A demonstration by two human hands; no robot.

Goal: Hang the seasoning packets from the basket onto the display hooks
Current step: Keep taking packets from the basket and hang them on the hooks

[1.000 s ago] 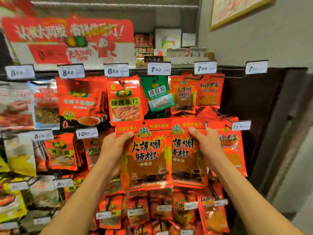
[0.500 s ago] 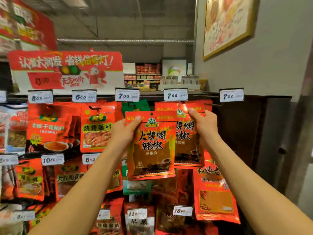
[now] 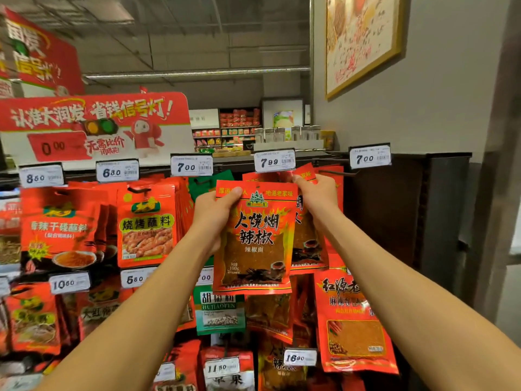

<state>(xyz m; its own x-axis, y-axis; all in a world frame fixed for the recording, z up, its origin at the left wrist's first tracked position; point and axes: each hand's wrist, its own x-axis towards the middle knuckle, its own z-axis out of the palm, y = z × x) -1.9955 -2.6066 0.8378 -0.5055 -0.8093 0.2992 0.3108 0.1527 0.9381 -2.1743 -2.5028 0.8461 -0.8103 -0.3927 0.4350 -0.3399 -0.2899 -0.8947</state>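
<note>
Front packet: a red chili packet (image 3: pixel 253 238) with big black letters is held up in front of the rack, just under the 7.99 price tag (image 3: pixel 274 161). It hangs a little tilted.
Left hand: the left hand (image 3: pixel 214 218) holds the front packet by its top left corner. The thumb lies on the front and the fingers are curled behind it.
Second packet: another red packet (image 3: pixel 308 235) of the same kind sits just behind the front one, to the right. Its top is up by the price tag.
Right hand: the right hand (image 3: pixel 317 193) pinches the top of the second packet. One finger points left along the top edge.
Hook: a dark hook (image 3: pixel 337 173) sticks out just right of the right hand. I cannot tell if the second packet is on a hook.
Green packet: a green packet (image 3: pixel 220 311) hangs just below the front packet.
Neighbours: a red packet with grilled meat (image 3: pixel 146 224) hangs to the left, near the left hand. A big red packet (image 3: pixel 355 323) hangs lower right.
Above the rack: a red and white sign (image 3: pixel 93 125) stands up top. A framed picture (image 3: pixel 363 38) hangs on the grey wall.
</note>
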